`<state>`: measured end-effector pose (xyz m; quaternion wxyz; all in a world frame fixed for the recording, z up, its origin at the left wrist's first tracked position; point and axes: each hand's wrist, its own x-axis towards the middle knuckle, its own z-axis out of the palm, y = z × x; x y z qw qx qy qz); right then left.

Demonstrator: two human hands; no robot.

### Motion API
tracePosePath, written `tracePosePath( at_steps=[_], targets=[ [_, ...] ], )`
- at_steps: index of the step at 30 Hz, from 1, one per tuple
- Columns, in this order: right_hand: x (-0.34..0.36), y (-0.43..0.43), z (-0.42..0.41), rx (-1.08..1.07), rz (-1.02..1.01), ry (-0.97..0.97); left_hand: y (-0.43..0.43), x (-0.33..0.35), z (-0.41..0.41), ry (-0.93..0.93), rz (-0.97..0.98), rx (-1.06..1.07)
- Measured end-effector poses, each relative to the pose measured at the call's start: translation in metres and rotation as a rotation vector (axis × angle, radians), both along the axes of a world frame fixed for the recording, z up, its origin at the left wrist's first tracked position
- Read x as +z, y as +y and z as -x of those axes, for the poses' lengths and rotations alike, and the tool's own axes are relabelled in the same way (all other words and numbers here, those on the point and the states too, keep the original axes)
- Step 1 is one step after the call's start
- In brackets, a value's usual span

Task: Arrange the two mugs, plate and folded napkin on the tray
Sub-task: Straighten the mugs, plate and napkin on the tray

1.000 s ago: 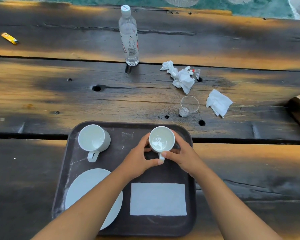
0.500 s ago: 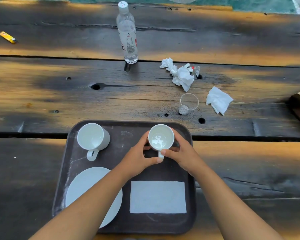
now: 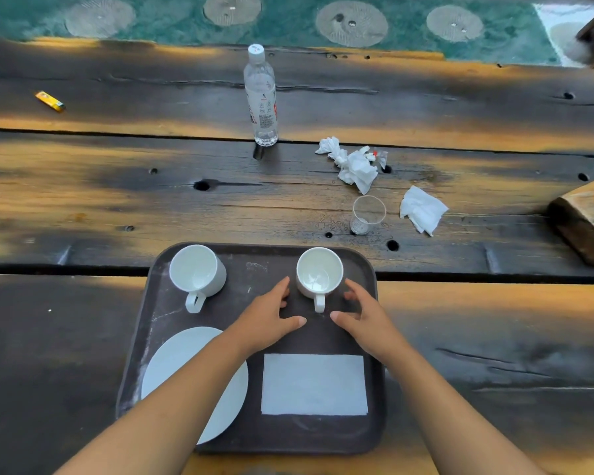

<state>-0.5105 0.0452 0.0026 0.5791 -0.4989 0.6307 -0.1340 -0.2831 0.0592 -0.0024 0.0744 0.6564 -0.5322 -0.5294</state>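
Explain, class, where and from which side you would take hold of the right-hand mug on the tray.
Grip the right-hand mug by its handle, coming from the near side: the handle points straight toward the person, between the open left hand and right hand. It stands upright, so wrapping its round body from either side would probably work too.

Head view, looking forward-down, close over tray (image 3: 254,265).

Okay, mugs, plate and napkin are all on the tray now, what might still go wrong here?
1. The right hand and left hand flank the right mug closely; a careless pull-back might clip its handle and turn it.
2. The left forearm lies over the plate, so dragging it back may shift the plate.
3. The tray spans a gap between table planks, so it may rock.
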Motion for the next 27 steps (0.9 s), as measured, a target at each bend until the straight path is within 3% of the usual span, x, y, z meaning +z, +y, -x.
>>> tracePosePath(
  at_steps=[6, 14, 27],
  targets=[
    [0.009, 0.026, -0.006, 0.11, 0.042, 0.158, 0.014, 0.02, 0.009, -0.269, 0.156, -0.135],
    [0.02, 0.054, -0.023, 0.291, 0.162, 0.38, 0.043, 0.031, -0.007, -0.345, 0.207, -0.224],
    [0.018, 0.089, -0.1, 0.529, 0.215, 0.452, 0.11, 0.031, -0.106, -0.511, 0.194, -0.111]
  ],
)
